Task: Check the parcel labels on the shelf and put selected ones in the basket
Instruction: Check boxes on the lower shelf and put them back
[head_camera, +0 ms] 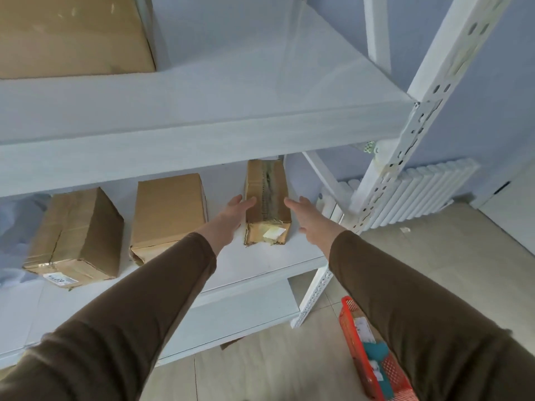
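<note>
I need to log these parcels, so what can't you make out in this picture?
Head view only:
- Label on narrow box: too small and blurred.
- Label on left box: blurred.
- Middle box: its front is hidden by the left arm.
- Basket: mostly hidden by the right arm.
- Top box: cut off by the edge.

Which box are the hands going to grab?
The narrow taped box at the right end of the shelf. The left hand and right hand sit open on either side of it; the two wider boxes lie further left.

Both arms reach forward — left grip (231, 217) and right grip (311, 219) with fingers straight.
</note>
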A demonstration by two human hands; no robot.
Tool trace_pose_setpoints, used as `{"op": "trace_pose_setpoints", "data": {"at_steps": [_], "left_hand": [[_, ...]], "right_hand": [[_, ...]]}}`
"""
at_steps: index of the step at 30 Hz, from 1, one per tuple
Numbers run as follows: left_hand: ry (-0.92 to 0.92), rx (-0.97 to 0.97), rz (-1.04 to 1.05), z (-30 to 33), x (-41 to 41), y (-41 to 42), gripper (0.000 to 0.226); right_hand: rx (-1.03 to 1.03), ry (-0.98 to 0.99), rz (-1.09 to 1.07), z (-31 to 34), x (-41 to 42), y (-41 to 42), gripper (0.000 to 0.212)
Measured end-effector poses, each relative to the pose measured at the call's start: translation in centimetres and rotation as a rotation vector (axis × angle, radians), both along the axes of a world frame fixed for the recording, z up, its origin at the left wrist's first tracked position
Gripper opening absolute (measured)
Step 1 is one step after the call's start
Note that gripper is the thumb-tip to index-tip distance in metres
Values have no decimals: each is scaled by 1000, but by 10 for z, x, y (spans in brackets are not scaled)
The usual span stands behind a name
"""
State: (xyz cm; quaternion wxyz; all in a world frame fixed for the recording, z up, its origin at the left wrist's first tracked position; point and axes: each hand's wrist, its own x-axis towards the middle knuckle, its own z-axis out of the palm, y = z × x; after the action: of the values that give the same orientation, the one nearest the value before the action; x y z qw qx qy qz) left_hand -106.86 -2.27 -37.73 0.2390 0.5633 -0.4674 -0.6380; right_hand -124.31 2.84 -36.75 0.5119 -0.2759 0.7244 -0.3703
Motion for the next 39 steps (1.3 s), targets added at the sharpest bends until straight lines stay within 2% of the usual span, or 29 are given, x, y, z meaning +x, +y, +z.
{"op": "trace_pose_setpoints", "data": {"at_steps": [3,6,7,12,17,23,29,33,36,39], "left_hand": [[-5,36,-21,-6,-4,-3,71],[45,64,-75,-9,-6,3,44],[65,64,-83,-10,-5,6,41],[125,30,-70,-12,2,46,51],[187,-46,-48,-2,13,134,52],[192,-151,-34,11,25,260,57],[247,-221,-42,24,32,384,49],[257,-336,21,16,37,430,41],[226,-453,48,16,40,442,58],[269,-442,159,24,37,446,79]], "right_hand": [[25,-13,-5,-10,5,-4,72],[11,-71,29,-13,12,1,42],[-1,-83,36,-14,14,5,36],[-70,-96,52,-16,14,42,21],[-143,-103,92,-13,13,120,38],[-230,-103,118,7,6,242,33],[-328,-124,107,-5,-2,344,38],[-346,-329,53,-16,-9,391,32],[-394,-524,53,-26,-13,411,38],[-429,-622,43,-27,-14,419,43]]}}
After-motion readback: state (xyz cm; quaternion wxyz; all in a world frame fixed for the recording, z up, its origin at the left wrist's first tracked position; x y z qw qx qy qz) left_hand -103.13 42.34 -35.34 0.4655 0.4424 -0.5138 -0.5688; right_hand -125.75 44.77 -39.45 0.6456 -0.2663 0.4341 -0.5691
